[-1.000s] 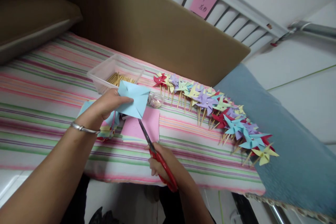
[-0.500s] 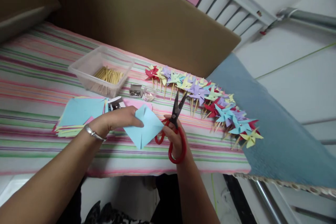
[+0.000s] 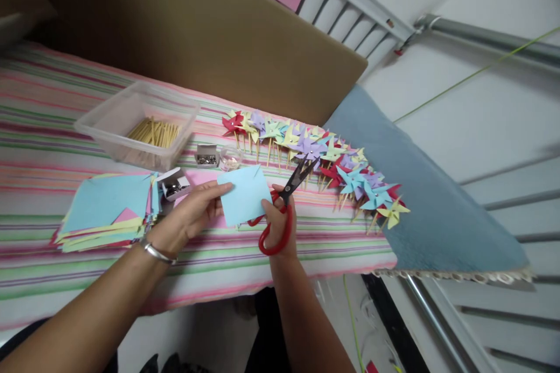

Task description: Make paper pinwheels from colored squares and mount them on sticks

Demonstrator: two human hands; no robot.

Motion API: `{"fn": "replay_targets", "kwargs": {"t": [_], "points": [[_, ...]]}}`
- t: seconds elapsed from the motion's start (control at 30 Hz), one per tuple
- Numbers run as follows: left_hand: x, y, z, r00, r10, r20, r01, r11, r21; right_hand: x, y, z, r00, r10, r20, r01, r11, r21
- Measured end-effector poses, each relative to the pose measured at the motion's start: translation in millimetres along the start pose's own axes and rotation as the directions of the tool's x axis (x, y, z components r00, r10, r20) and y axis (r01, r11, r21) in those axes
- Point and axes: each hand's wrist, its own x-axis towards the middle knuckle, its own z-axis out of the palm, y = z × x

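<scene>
My left hand pinches the left edge of a light blue paper square, thumb on top. A short slit shows near its upper right corner. My right hand carries red-handled scissors, their dark blades parted and pointing up and to the right. The right thumb also presses on the square's right edge. Below and behind the left hand lies a pink paper sheet. To the left is a stack of coloured paper squares, with a small white box of metal pins beside it.
A clear plastic tub holds thin wooden sticks. Near it stand a small box of metal fasteners and a round clear container. Finished paper pinwheels line the right side. A cardboard panel rises behind the striped cloth.
The blue square has turned from a diamond position to nearly upright edges. My left hand has shifted to its left edge, and my right thumb now lies on it. The view has shifted slightly.
</scene>
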Motion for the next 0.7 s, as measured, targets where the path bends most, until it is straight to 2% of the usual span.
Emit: {"fn": "replay_targets", "kwargs": {"t": [0.13,0.2,0.33,0.47,0.57,0.7], "points": [[0,-20,13.2,0.997,0.072,-0.013,-0.072,0.997,-0.010,-3,-2,8,0.998,-0.069,-0.010,0.069,0.997,-0.025],[1,-22,12.6,0.989,0.128,-0.073,-0.127,0.992,0.018,-5,-1,12,0.998,-0.067,0.011,0.067,0.996,-0.066],[6,-6,-0.8,0.953,0.224,-0.204,-0.204,0.972,0.114,-8,3,16,0.997,-0.017,0.079,0.026,0.993,-0.119],[3,22,-17.1,0.908,0.322,-0.267,-0.253,0.932,0.262,-13,7,11,0.978,0.068,0.199,-0.036,0.987,-0.160],[-3,40,-25.8,0.888,0.353,-0.294,-0.253,0.910,0.329,-18,6,5,0.924,0.139,0.356,-0.050,0.968,-0.247],[-11,54,-32.7,0.895,0.346,-0.281,-0.224,0.895,0.386,-24,-1,-3,0.811,0.255,0.526,-0.039,0.922,-0.386]]}}
